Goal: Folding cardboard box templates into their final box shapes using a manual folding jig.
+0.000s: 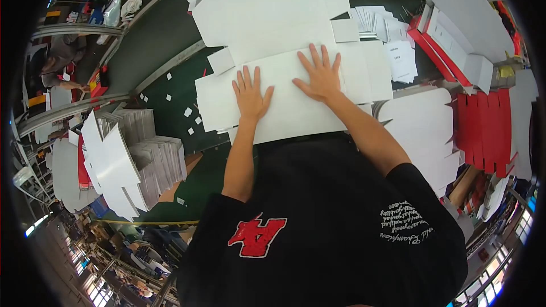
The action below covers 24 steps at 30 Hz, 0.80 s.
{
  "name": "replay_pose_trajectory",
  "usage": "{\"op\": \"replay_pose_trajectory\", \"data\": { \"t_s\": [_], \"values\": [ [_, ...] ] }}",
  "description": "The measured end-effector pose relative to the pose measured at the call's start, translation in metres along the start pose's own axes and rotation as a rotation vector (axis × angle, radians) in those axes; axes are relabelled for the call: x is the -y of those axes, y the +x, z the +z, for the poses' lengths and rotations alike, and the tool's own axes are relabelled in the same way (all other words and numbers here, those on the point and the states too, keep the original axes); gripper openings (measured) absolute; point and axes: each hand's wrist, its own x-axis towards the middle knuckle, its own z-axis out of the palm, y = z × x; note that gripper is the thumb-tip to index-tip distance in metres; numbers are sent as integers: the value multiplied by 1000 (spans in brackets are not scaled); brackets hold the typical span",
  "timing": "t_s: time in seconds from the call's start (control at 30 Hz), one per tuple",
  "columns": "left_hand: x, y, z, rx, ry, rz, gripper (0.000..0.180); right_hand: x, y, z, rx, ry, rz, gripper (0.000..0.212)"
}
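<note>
A large white die-cut cardboard box blank lies unfolded in front of me, with its side flaps spread out. Across its near panel my left hand rests flat, fingers apart. My right hand is pressed on the same panel a little farther to the right, its fingers also spread. Neither hand holds anything. A crease runs across the blank near my fingertips. The small flap at the left stands partly raised.
Stacked flat white blanks stand at the left. Small white scraps dot the green table. Printed sheets lie at the right, near an opened red-and-white box, another white blank and red cardboard. Another person works at far left.
</note>
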Motion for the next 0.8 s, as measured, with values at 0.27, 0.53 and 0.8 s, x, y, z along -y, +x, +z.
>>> {"op": "replay_pose_trajectory", "data": {
  "t_s": [0.27, 0.53, 0.8],
  "values": [
    [-10, 11, -11, 99, 62, -28, 82, -13, 4, 10, 20, 42, -48, 74],
    [18, 22, 9, -40, 17, 30, 85, -23, 7, 18, 62, 5, -89, 75],
    [11, 19, 29, 4, -20, 15, 88, -23, 9, 30, 81, -8, -68, 68]
  ]
}}
